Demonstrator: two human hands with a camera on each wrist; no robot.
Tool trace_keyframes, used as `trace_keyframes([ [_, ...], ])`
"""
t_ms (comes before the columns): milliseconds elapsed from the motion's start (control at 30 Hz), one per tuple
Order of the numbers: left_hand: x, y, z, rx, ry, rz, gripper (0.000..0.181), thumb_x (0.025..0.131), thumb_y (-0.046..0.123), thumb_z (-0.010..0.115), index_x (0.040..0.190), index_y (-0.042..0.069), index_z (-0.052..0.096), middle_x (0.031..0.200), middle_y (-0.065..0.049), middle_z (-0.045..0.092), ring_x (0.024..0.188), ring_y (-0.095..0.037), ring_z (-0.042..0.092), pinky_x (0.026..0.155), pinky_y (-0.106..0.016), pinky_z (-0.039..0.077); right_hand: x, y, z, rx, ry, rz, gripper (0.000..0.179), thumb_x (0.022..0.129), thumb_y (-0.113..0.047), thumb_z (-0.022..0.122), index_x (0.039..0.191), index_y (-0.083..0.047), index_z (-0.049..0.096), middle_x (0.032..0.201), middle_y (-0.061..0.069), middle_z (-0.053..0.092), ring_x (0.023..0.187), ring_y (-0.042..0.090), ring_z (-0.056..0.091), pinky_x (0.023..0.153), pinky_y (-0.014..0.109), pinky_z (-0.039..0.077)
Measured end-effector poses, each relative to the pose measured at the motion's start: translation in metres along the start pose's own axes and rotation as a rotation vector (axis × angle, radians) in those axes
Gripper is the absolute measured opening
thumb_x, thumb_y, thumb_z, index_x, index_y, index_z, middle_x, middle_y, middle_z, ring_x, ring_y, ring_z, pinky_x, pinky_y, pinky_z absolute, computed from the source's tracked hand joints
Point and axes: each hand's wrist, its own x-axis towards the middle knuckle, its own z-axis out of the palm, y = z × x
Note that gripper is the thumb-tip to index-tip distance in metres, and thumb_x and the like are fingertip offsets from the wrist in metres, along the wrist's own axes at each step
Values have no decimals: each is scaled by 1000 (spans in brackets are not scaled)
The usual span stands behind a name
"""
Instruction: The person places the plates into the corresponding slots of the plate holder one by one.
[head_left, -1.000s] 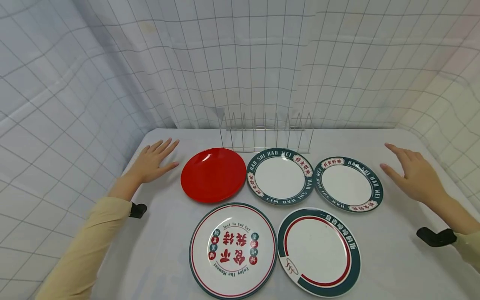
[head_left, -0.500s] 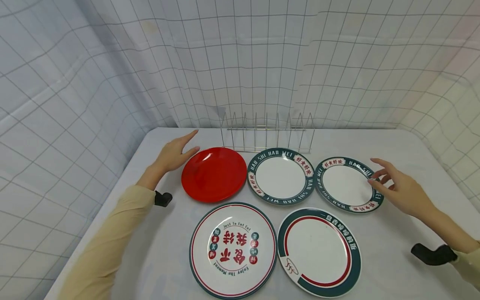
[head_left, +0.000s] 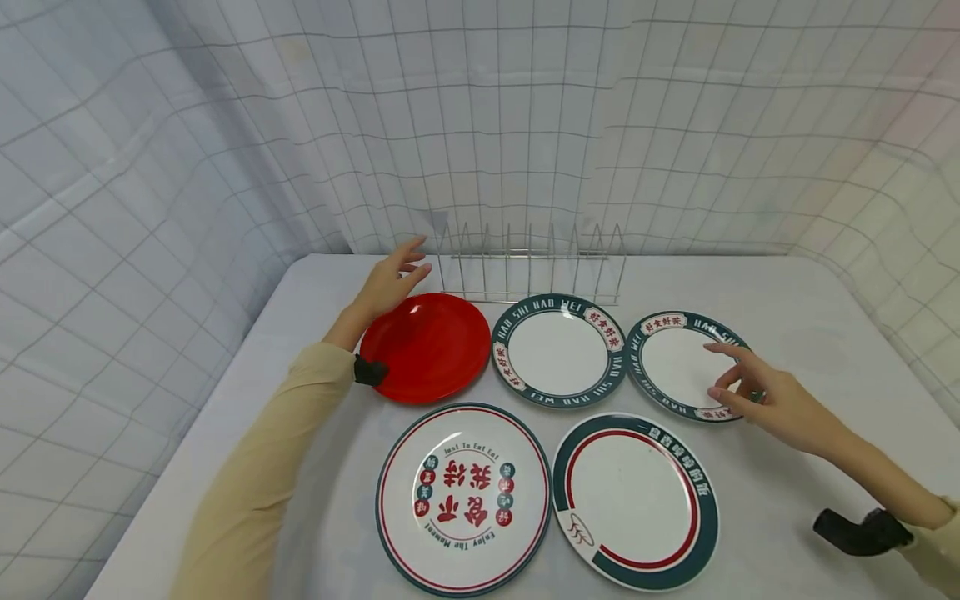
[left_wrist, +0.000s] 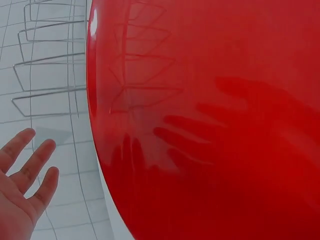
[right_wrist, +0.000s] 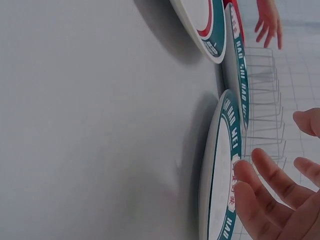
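My left hand (head_left: 392, 282) hovers over the far left rim of a red plate (head_left: 438, 354), its fingers relaxed and pointing toward the wire rack (head_left: 529, 256). In the left wrist view the fingers (left_wrist: 31, 167) are spread beside the plate, holding nothing. On the other side, my right hand (head_left: 776, 404) is above the right rim of a small green-rimmed plate (head_left: 686, 367). Its fingers are loosely bent with nothing between them. The right wrist view has those fingers (right_wrist: 270, 197) overlapping the plate's lettered rim.
A matching green-rimmed plate (head_left: 558, 354) lies between the red plate and the right one. Nearer are two larger plates, one with red characters (head_left: 465, 500) and one with a broad green rim (head_left: 637, 500). Checked white curtains (head_left: 525, 125) enclose the white table (head_left: 817, 308).
My left hand has moved right and away from me, from beside the red plate to over its far rim. My right hand has moved left to above the right plate. The plates stay put.
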Motion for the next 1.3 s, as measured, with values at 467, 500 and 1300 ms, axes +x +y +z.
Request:
trace_keyframes([
  [467, 27, 6, 13, -166, 26, -20, 52, 101, 24, 48, 150, 12, 34, 126, -25, 60, 105, -38, 63, 98, -48, 47, -11, -18, 12, 184, -223, 89, 62, 94, -22, 63, 147, -18, 30, 94, 6, 63, 64, 9, 61, 53, 27, 52],
  [500, 28, 6, 13, -186, 26, -26, 50, 102, 23, 48, 149, 12, 35, 125, -25, 61, 102, -37, 64, 97, -46, 48, -12, -18, 13, 202, -238, 87, 61, 94, -22, 63, 147, -17, 31, 95, 7, 63, 64, 9, 62, 53, 27, 53],
  [1300, 38, 2, 19, -340, -18, -64, 43, 104, 24, 43, 143, 7, 44, 119, -26, 63, 95, -31, 70, 89, -38, 55, -22, -14, 35, 411, -447, 64, 56, 93, -19, 63, 143, -10, 39, 103, 13, 57, 70, 13, 64, 54, 30, 54],
])
